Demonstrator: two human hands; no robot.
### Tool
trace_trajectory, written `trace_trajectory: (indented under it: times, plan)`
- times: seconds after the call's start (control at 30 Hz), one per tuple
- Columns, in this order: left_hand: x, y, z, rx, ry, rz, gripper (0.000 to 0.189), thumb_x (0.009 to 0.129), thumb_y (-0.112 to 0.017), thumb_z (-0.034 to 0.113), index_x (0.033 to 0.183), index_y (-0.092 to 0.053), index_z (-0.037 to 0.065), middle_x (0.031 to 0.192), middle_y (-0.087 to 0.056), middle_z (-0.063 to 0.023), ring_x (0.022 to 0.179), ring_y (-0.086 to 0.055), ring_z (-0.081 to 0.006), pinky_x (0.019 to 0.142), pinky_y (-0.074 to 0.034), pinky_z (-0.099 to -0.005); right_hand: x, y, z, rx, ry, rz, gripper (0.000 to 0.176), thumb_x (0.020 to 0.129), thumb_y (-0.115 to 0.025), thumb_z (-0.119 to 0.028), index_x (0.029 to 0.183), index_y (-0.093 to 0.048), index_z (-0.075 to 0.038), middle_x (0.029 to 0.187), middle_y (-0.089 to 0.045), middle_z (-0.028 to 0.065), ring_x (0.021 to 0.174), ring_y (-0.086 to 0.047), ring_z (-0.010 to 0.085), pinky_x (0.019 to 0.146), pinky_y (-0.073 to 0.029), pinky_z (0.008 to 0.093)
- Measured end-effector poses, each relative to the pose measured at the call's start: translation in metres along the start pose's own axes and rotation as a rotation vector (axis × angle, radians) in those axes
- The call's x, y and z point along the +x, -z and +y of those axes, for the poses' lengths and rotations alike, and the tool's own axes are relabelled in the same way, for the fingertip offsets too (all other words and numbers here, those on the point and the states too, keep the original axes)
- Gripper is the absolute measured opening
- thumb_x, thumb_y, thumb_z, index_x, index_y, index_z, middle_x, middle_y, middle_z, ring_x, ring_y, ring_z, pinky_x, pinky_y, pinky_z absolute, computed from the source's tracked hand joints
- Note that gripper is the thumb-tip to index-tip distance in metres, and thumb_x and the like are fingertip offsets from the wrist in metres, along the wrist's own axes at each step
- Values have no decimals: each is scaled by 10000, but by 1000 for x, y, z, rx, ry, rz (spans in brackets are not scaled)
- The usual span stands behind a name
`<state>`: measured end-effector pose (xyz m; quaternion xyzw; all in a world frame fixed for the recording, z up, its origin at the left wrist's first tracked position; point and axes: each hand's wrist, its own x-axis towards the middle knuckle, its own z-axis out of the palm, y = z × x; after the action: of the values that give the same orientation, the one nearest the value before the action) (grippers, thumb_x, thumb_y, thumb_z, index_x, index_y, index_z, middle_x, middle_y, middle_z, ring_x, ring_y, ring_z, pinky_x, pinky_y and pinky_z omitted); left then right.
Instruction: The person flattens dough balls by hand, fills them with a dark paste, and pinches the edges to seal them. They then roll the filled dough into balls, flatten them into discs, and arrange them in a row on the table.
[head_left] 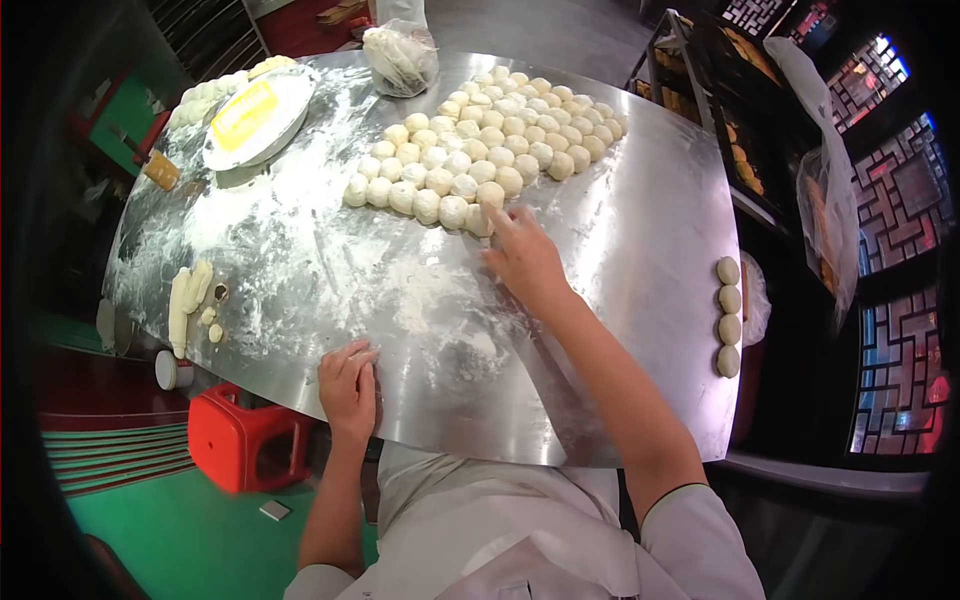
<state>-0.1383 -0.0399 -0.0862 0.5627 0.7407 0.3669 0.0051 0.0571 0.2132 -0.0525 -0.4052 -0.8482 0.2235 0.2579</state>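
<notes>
Many round, flour-dusted dough balls [437,180] sit packed in rows on the steel table [640,300]. My right hand [527,258] reaches to the near corner of this group. Its fingers bend around a dough ball [478,219] there and partly cover it; their undersides are hidden. Near the table's front edge, my left hand [347,388] rests on the metal, fingers loosely stretched and holding nothing visible. Loose flour [412,300] lies scattered between the two hands.
Dough strips and small pieces [190,295] lie at the left. A white basin [260,125] and a plastic bag [400,58] stand toward the back. Several dough balls [729,300] line the right edge. A red stool [235,440] is below left; a tray rack [735,110] stands right.
</notes>
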Motion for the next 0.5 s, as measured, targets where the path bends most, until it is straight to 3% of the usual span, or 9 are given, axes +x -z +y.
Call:
trace_trajectory:
  times: [0.07,0.17,0.23,0.33,0.4,0.43,0.5]
  plan:
    - [-1,0,-1,-10,14,16,160,881,-626,9,1002,-716,63,1150,-708,-81,1071,-612,-293,972,-457,-401,21,-20,1,-77,74,-9,503,821,-759,-103,1287,-574,-68,1176,-564,205,1061,-604,389,866,-522,446]
    - [2,3,4,-48,45,15,150,889,-621,1,992,-718,51,1123,-711,-92,1063,-616,-300,954,-461,-403,27,-32,4,-102,12,35,440,823,-752,-108,1221,-572,-58,1146,-558,217,1055,-611,389,868,-518,454]
    - [3,4,3,-62,51,17,147,890,-620,4,989,-719,48,1121,-711,-93,1054,-619,-301,946,-462,-403,9,-7,6,48,-46,9,382,827,-744,-113,1162,-571,-47,1157,-558,216,1034,-622,395,844,-524,464]
    - [4,4,3,-78,49,23,145,891,-618,6,986,-721,43,1117,-712,-93,1033,-624,-302,933,-465,-402,-46,35,1,20,-100,-21,388,839,-762,-181,1151,-582,-37,1155,-563,207,992,-640,393,803,-540,472]
    - [5,3,4,-84,45,21,146,890,-618,6,986,-721,42,1114,-712,-93,1022,-625,-301,927,-467,-401,-77,54,5,-216,-209,-319,420,845,-781,-268,1130,-589,-27,1145,-574,181,951,-653,380,763,-554,468]
    - [5,3,4,-69,37,24,146,887,-620,5,985,-722,42,1113,-712,-91,1023,-624,-299,925,-467,-401,-86,56,8,-227,-221,-328,420,845,-781,-268,1130,-589,-27,1145,-574,181,951,-653,380,763,-554,468]
    - [3,0,2,-51,31,34,148,882,-624,4,983,-725,45,1118,-711,-83,1027,-620,-293,922,-468,-403,-100,52,16,-274,-32,-237,476,828,-800,-339,1129,-595,-32,1135,-580,159,946,-655,363,759,-562,459]
